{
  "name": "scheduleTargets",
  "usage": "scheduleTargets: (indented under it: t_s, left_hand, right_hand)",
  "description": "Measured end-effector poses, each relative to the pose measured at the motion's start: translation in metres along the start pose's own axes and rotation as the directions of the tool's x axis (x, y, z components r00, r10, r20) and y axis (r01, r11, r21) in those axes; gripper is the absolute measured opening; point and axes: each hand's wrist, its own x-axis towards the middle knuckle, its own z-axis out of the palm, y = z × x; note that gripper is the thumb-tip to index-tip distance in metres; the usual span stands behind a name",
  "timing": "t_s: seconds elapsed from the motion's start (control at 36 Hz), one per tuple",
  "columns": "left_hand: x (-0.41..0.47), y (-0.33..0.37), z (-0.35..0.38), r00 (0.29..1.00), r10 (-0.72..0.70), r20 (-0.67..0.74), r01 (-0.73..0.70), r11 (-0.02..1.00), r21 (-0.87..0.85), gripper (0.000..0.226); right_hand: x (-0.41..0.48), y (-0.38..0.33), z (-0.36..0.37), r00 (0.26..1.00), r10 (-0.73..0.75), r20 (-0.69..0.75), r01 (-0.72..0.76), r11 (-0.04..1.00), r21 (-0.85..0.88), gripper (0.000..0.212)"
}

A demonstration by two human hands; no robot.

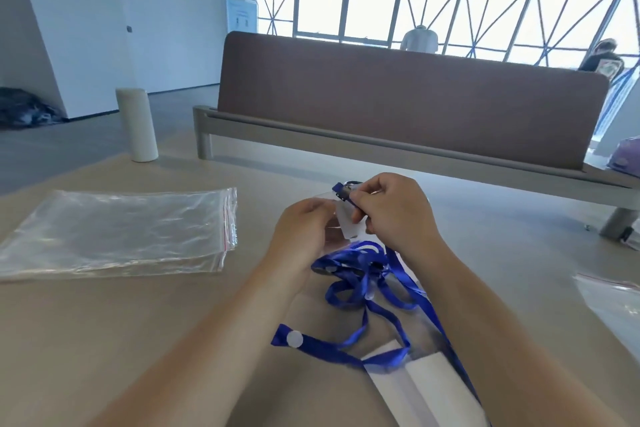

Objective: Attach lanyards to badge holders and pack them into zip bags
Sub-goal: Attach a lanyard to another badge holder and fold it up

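1 stack of zip bags [117, 232] on table [104, 340], no. in stack can't tell; 1 more bag [616, 305] at rt edge. 1 clear holder [341, 229] held up. 2 white cards [440, 392] at btm. Blue lanyards [360, 274]: tangled, several, exact count unclear. 1 white cylinder [136, 125]. 1 brown divider [398, 97]. 2 people [419, 40] in bkgd.

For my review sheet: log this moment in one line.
stage: attaching clip | left hand: holds badge holder | right hand: pinches lanyard clip | zip bags: stacked left, untouched

white cylinder [136, 125] — upright, far left | brown divider panel [398, 97] — right of it
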Motion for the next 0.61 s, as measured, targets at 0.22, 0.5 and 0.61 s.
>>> scheduleTargets:
  t_s: [0.22, 0.5, 0.61]
  left_hand:
    - [0.001, -0.001, -0.001, 0.995, 0.062, -0.074, -0.059, 0.997, 0.049, 0.034]
    - [0.004, 0.003, -0.009, 0.985, 0.042, -0.166, -0.053, 0.997, -0.060, 0.025]
    - [0.010, 0.010, -0.020, 0.978, -0.039, -0.207, -0.018, 0.964, -0.265, 0.017]
  right_hand:
    - [-0.006, 0.000, 0.006, 0.988, 0.015, 0.152, -0.014, 1.000, -0.009, 0.011]
    - [-0.008, -0.007, 0.002, 0.954, 0.033, 0.298, -0.014, 0.998, -0.067, 0.013]
    - [-0.007, -0.005, -0.003, 0.935, 0.058, 0.351, -0.022, 0.994, -0.104, 0.015]
